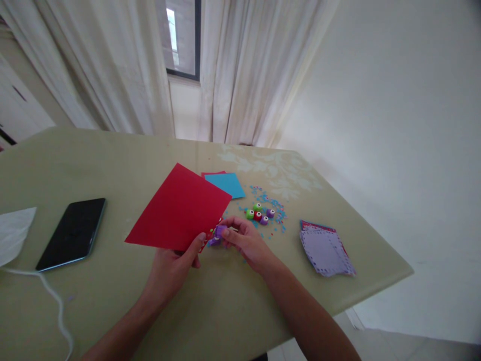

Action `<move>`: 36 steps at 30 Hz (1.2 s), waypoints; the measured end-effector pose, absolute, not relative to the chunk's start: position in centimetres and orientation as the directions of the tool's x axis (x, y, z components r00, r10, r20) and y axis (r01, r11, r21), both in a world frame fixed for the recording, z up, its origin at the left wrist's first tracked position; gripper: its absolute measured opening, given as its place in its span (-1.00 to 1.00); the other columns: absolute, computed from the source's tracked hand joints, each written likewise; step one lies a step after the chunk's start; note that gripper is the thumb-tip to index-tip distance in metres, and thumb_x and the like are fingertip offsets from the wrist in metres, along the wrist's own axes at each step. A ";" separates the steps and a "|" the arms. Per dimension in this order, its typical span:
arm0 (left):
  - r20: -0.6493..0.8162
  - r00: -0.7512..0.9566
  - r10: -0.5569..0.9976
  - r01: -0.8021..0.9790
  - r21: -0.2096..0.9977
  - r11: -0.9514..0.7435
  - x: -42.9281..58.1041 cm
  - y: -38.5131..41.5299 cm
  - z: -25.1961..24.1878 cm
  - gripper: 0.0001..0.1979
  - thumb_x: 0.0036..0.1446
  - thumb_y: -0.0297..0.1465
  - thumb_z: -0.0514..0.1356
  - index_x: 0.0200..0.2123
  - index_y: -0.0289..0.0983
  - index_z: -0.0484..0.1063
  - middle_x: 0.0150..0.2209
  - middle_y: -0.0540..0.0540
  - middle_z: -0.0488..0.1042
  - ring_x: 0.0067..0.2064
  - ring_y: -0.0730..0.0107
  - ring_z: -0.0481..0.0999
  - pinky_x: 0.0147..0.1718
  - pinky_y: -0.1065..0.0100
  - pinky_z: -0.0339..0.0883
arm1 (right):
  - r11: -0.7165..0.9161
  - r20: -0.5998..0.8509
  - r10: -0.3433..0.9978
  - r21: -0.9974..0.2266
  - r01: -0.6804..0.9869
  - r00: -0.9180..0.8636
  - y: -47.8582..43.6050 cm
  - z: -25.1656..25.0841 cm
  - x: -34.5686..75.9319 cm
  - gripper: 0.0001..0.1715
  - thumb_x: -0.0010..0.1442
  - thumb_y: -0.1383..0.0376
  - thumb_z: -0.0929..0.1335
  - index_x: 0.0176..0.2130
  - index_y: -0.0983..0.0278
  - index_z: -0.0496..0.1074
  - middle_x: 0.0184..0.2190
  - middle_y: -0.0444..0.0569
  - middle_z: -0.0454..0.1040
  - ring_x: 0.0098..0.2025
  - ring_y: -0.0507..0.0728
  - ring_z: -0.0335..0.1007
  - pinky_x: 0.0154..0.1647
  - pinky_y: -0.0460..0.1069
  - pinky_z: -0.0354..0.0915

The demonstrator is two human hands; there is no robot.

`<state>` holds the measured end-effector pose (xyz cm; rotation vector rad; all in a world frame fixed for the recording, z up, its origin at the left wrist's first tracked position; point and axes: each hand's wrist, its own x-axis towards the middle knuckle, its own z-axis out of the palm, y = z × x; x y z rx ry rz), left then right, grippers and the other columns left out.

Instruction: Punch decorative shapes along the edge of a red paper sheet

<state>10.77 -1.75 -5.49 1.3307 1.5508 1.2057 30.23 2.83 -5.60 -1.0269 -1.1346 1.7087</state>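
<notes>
My left hand pinches a large red sheet of paper along its lower right edge, holding it tilted above the table. At that edge my right hand is closed around a small purple craft punch. The punch sits against the paper's edge, where several small holes show. Just beyond my right hand lies a cluster of small craft punches in green, red and purple, with white eye-like tops. Blue and pink paper bits are scattered around them.
A blue paper square lies over a red one behind the held sheet. To the right rests a stack of hole-edged paper. On the left are a black tablet, a white sheet and a white cable. Curtains hang behind the table.
</notes>
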 end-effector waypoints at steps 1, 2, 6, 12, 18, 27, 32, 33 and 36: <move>0.037 -0.179 0.983 0.272 0.962 0.014 10.8 -1.8 -5.4 -0.53 0.14 -0.02 0.30 -0.68 -0.16 0.41 -0.70 0.03 0.41 -0.63 0.35 0.42 -0.58 0.36 0.30 | -0.253 -0.178 0.928 -0.945 -0.205 -0.326 2.8 -5.6 30.1 -0.50 -0.02 0.00 0.65 -0.21 0.24 0.58 -0.35 -0.14 0.57 -0.45 0.00 0.35 -0.35 -0.06 0.28; 0.036 -0.177 0.984 0.271 0.963 0.014 10.8 -1.8 -5.4 -0.53 0.13 -0.02 0.30 -0.68 -0.16 0.41 -0.71 0.03 0.41 -0.63 0.35 0.42 -0.59 0.36 0.29 | -0.250 -0.173 0.930 -0.944 -0.214 -0.325 2.8 -5.6 30.0 -0.50 -0.03 0.01 0.66 -0.22 0.23 0.57 -0.35 -0.14 0.57 -0.44 0.00 0.36 -0.35 -0.06 0.29; 0.027 -0.172 0.985 0.286 0.958 0.024 10.8 -1.7 -5.3 -0.52 0.13 -0.01 0.30 -0.68 -0.16 0.41 -0.70 0.03 0.41 -0.63 0.35 0.42 -0.59 0.36 0.29 | -0.244 -0.163 0.932 -0.943 -0.227 -0.323 2.7 -5.4 29.9 -0.49 -0.04 0.04 0.67 -0.23 0.24 0.54 -0.33 -0.13 0.58 -0.39 0.03 0.41 -0.32 -0.05 0.33; 0.021 -0.176 0.984 0.300 0.953 0.033 10.8 -1.7 -5.3 -0.50 0.13 0.01 0.29 -0.69 -0.17 0.41 -0.68 0.01 0.43 -0.60 0.33 0.45 -0.57 0.35 0.31 | -0.248 -0.164 0.934 -0.937 -0.247 -0.317 2.8 -5.3 29.9 -0.47 -0.08 0.09 0.68 -0.23 0.24 0.52 -0.33 -0.14 0.57 -0.37 0.04 0.45 -0.27 -0.03 0.40; -0.016 -0.159 0.987 0.271 0.961 0.059 11.0 -1.7 -5.4 -0.56 0.11 0.02 0.30 -0.61 -0.18 0.45 -0.67 0.02 0.44 -0.59 0.33 0.46 -0.56 0.35 0.32 | -0.247 -0.165 0.934 -0.939 -0.241 -0.316 2.7 -5.2 29.7 -0.44 -0.13 0.13 0.69 -0.19 0.23 0.53 -0.25 -0.13 0.59 -0.26 0.08 0.53 -0.18 -0.01 0.46; -0.014 -0.167 0.986 0.303 0.951 0.065 10.8 -1.8 -5.4 -0.51 0.14 0.03 0.27 -0.65 -0.17 0.43 -0.66 0.00 0.46 -0.57 0.32 0.48 -0.54 0.35 0.34 | -0.267 -0.179 0.924 -0.935 -0.233 -0.338 2.8 -5.6 29.9 -0.45 -0.13 0.14 0.69 -0.19 0.24 0.55 -0.29 -0.12 0.64 -0.28 0.08 0.57 -0.10 0.03 0.48; -0.004 -0.172 0.985 0.280 0.959 0.053 10.7 -1.6 -5.3 -0.53 0.13 0.02 0.27 -0.63 -0.17 0.45 -0.67 0.02 0.44 -0.59 0.34 0.46 -0.56 0.36 0.33 | -0.286 -0.190 0.916 -0.927 -0.242 -0.352 2.7 -5.7 29.8 -0.44 -0.15 0.17 0.70 -0.18 0.23 0.56 -0.29 -0.15 0.64 -0.30 0.06 0.57 -0.11 0.00 0.45; 0.000 -0.171 0.985 0.273 0.961 0.047 10.7 -1.6 -5.2 -0.54 0.13 0.02 0.28 -0.62 -0.17 0.46 -0.68 0.02 0.44 -0.59 0.34 0.46 -0.56 0.36 0.33 | -0.285 -0.189 0.916 -0.927 -0.243 -0.353 2.7 -5.8 29.8 -0.44 -0.15 0.17 0.70 -0.18 0.23 0.56 -0.30 -0.15 0.64 -0.31 0.06 0.56 -0.12 0.00 0.45; -0.002 -0.162 0.987 0.257 0.965 0.044 10.8 -1.5 -5.2 -0.57 0.12 0.01 0.29 -0.59 -0.18 0.47 -0.67 0.03 0.44 -0.60 0.34 0.45 -0.57 0.36 0.33 | -0.282 -0.183 0.915 -0.927 -0.246 -0.359 2.7 -5.8 29.8 -0.45 -0.14 0.18 0.70 -0.17 0.23 0.57 -0.31 -0.15 0.65 -0.31 0.05 0.56 -0.13 -0.02 0.44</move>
